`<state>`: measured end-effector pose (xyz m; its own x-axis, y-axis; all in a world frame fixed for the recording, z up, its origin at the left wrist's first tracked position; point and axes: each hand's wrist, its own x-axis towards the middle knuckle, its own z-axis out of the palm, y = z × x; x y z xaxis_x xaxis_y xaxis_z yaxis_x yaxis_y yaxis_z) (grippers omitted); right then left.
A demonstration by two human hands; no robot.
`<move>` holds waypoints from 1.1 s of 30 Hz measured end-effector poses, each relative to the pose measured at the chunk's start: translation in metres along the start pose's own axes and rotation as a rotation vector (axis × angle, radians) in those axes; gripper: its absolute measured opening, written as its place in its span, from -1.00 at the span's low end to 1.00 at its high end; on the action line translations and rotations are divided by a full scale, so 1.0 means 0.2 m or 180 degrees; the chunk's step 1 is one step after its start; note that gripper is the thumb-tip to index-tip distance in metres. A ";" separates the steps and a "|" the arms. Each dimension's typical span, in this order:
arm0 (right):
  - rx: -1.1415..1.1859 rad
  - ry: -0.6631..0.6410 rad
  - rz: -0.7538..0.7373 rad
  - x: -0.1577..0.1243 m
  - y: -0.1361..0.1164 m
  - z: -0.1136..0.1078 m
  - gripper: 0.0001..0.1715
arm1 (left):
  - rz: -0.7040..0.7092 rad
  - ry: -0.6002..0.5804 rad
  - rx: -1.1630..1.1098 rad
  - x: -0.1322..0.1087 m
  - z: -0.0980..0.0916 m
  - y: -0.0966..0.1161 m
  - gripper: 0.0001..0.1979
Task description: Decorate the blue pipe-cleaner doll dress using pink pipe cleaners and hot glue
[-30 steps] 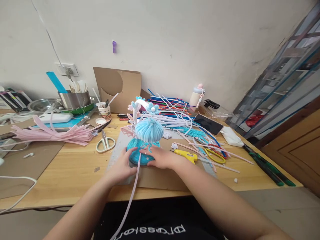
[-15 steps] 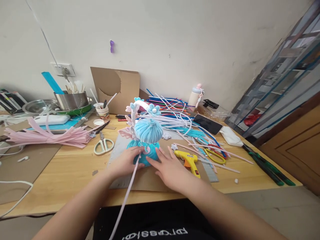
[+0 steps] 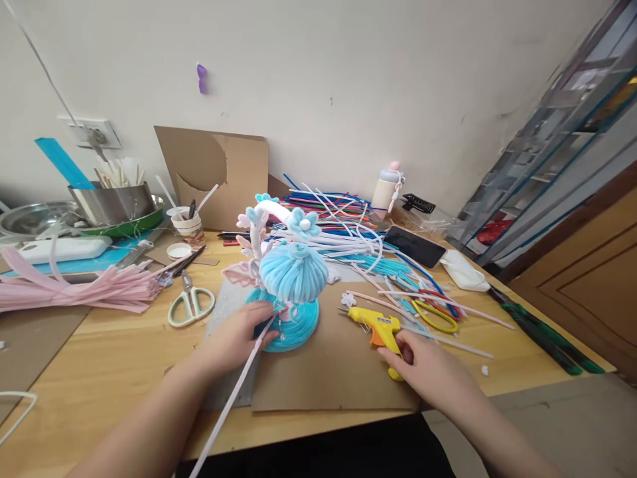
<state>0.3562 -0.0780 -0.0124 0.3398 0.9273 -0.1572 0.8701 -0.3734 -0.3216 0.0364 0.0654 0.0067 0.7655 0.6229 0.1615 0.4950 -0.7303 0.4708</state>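
Note:
A pipe-cleaner lamp stands mid-table: a ribbed blue shade (image 3: 293, 271) hangs from a white curved stem (image 3: 259, 232) with a blue flower (image 3: 304, 224), over a round blue coiled base (image 3: 298, 332). My left hand (image 3: 246, 333) is at the left of the base, its fingers closed on the end of a long pale pink pipe cleaner (image 3: 233, 395) that trails toward me. My right hand (image 3: 423, 362) curls around the handle of a yellow glue gun (image 3: 375, 322), which lies on cardboard with its nozzle pointing left.
Scissors (image 3: 192, 307) and a pink pipe-cleaner bundle (image 3: 119, 290) lie left. Behind are a cup of sticks (image 3: 188, 229) and piled pipe cleaners (image 3: 338, 245). Right are a phone (image 3: 415, 245), yellow-handled pliers (image 3: 438, 318), a small white flower (image 3: 349, 300) and long green-black shears (image 3: 542, 335).
My right hand has left the lamp's base and moved right onto the glue gun's handle. My left hand stays at the base. The view has shifted slightly.

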 end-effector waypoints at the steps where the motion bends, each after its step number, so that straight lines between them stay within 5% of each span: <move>1: -0.0033 0.0010 0.0001 0.01 0.00 0.01 -0.58 | -0.0010 0.0005 -0.0033 0.00 0.00 0.00 -0.71; 5: 0.0642 -0.0088 0.0087 0.05 0.02 0.03 -0.75 | -0.0101 -0.0015 -0.0200 -0.01 -0.01 -0.01 -0.65; 11: 0.3594 -0.0677 -0.0007 -0.01 0.02 -0.07 -0.74 | -0.0216 -0.0134 -0.0170 -0.02 -0.01 -0.04 -0.59; 15: 0.4590 -0.1206 0.0026 -0.05 -0.03 -0.09 -0.71 | -0.0176 -0.0121 -0.0197 -0.03 -0.01 -0.03 -0.59; 17: 0.4712 -0.1190 0.0059 -0.05 -0.05 -0.06 -0.70 | -0.0149 -0.0126 -0.0190 -0.03 -0.02 -0.02 -0.63; 24: 0.3928 0.0259 -0.0381 -0.05 -0.14 0.07 -0.62 | -0.0207 -0.0176 -0.0241 -0.03 -0.04 -0.01 -0.56; 33: 0.3130 0.0410 -0.0246 -0.04 -0.16 0.07 -0.53 | -0.0074 -0.0204 -0.0269 -0.01 -0.05 0.02 -0.68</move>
<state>0.3201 -0.0740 -0.0131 0.3815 0.9242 -0.0192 0.2284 -0.1143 -0.9668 0.0329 0.0636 0.0172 0.7803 0.6182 0.0951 0.4786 -0.6880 0.5455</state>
